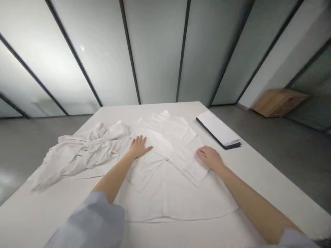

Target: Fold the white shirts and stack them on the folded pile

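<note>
A white shirt (186,196) lies spread front side up on the table, collar at the far end and hem towards me. Both sleeves are folded inward across its front. My left hand (139,147) rests flat on the shirt's left side, fingers spread, holding nothing. At the right edge, my right hand (210,157) has its fingers curled together against the fabric, and the cloth at the fingertips seems pinched. The underside of that hand is hidden.
A rumpled heap of white clothing (88,148) lies on the left of the white table (266,182). To the right is a neat folded stack, white over black (217,129). Frosted glass panels (157,51) stand behind. A wooden box (278,102) sits on the floor at right.
</note>
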Tool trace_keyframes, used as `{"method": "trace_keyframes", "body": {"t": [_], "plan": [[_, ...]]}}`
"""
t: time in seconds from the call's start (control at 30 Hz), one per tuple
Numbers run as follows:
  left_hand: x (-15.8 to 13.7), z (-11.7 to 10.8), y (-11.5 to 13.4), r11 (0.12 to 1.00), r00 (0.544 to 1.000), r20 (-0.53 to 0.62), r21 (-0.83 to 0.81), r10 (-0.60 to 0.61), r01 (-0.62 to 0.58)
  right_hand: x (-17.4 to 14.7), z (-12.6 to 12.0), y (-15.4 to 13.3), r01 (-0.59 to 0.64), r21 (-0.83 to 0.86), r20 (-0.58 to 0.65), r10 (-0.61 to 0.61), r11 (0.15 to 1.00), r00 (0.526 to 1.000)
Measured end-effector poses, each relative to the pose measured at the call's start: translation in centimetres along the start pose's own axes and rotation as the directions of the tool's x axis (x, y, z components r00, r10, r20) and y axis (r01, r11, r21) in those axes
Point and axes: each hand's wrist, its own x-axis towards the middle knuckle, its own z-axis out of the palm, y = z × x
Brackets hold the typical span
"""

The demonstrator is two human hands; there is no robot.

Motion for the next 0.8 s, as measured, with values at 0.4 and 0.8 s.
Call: {"method": "trace_keyframes", "body": {"t": [0.4, 0.8], "plan": [[1.4, -0.4, 2.2, 0.998, 0.991, -0.13, -0.057, -0.03, 0.022, 6.3, 0.0, -6.6, 0.306, 0.045, 0.113, -0.309, 0.951, 0.944], [2.2, 0.7, 3.6, 0.996, 0.999, -0.052, -0.086, 0.005, -0.009, 5.3, 4.3, -10.6, 0.293, 0.026, 0.241, -0.291, 0.956, 0.926]]}}
